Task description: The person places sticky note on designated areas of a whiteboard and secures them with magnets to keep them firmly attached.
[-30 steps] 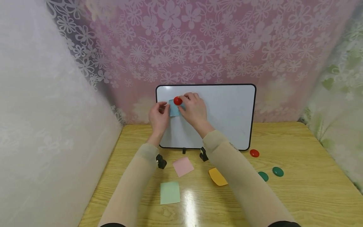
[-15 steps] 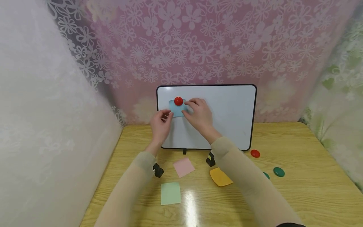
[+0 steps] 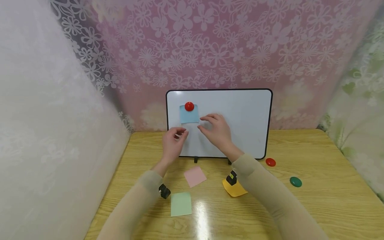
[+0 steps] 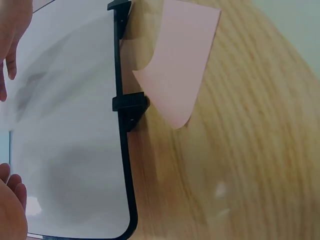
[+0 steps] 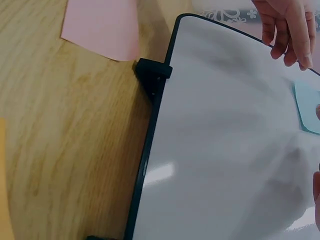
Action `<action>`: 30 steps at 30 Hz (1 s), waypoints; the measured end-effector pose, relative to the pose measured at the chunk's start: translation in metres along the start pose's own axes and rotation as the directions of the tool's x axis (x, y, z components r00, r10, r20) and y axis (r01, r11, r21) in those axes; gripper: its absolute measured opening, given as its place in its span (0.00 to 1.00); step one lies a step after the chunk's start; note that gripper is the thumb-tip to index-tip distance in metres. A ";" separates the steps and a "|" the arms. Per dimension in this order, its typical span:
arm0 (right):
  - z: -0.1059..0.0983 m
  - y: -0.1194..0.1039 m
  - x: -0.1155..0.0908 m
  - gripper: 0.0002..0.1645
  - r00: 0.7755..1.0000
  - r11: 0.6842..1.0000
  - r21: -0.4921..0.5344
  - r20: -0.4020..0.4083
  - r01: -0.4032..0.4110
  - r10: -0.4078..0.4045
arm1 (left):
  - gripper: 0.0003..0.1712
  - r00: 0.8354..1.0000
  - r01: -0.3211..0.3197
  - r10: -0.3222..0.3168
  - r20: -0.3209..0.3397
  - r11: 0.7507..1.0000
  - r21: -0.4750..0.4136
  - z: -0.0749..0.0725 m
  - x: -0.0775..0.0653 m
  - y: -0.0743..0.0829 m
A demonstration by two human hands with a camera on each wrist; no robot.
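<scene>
A blue sticky note (image 3: 189,116) hangs in the upper left of a black-framed whiteboard (image 3: 240,116), under a round red magnet (image 3: 189,106) at its top edge. Just below the note's lower left corner is my left hand (image 3: 173,142), its fingers loosely bent and holding nothing. My right hand (image 3: 218,132) hovers to the right of the note's lower corner, thumb and fingers spread apart with nothing between them. In the right wrist view the left hand (image 5: 287,27) shows beside the note (image 5: 306,107), apart from it.
On the wooden table (image 3: 144,146) lie a pink note (image 3: 195,176), a pale green note (image 3: 181,204) and an orange note (image 3: 235,189), partly behind the right wrist camera. A red magnet (image 3: 270,162) and a green magnet (image 3: 295,181) lie at right. Black feet (image 4: 131,102) support the board.
My right hand has let go of the red magnet and drawn back down and right. The left hand has left the note's edge and moved down. Note and magnet stay on the board.
</scene>
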State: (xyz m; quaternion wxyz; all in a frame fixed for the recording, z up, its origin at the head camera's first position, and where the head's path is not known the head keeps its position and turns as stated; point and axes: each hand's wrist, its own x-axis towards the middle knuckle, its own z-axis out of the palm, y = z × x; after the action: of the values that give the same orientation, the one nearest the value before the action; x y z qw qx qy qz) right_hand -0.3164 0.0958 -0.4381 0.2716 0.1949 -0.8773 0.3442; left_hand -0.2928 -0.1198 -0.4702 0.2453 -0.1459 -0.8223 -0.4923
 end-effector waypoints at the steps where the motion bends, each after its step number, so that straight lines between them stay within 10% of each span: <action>1: 0.000 0.001 -0.003 0.19 1.000 1.000 0.007 0.006 -0.002 0.002 | 0.11 1.000 -0.005 0.005 0.003 1.000 -0.003 0.000 -0.002 -0.001; 15: -0.011 0.012 -0.042 0.19 0.999 0.996 0.093 0.049 0.003 -0.007 | 0.07 0.997 0.062 -0.057 0.059 0.995 -0.078 -0.001 -0.034 -0.004; 22: -0.020 0.017 -0.059 0.19 0.997 0.992 0.124 0.079 -0.013 0.003 | 0.11 0.953 0.278 -0.238 0.188 0.932 -0.232 0.001 -0.055 0.012; 30: -0.031 0.021 -0.077 0.20 0.989 0.990 0.125 0.123 0.064 -0.080 | 0.14 0.935 0.287 -0.210 0.284 0.921 -0.265 0.001 -0.072 0.024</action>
State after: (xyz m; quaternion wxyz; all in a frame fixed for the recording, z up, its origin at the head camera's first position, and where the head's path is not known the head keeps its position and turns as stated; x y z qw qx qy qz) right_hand -0.2572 0.1442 -0.4770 0.2151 0.2641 -0.8629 0.3733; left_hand -0.2211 -0.1075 -0.4919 0.0494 -0.1361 -0.7735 -0.6171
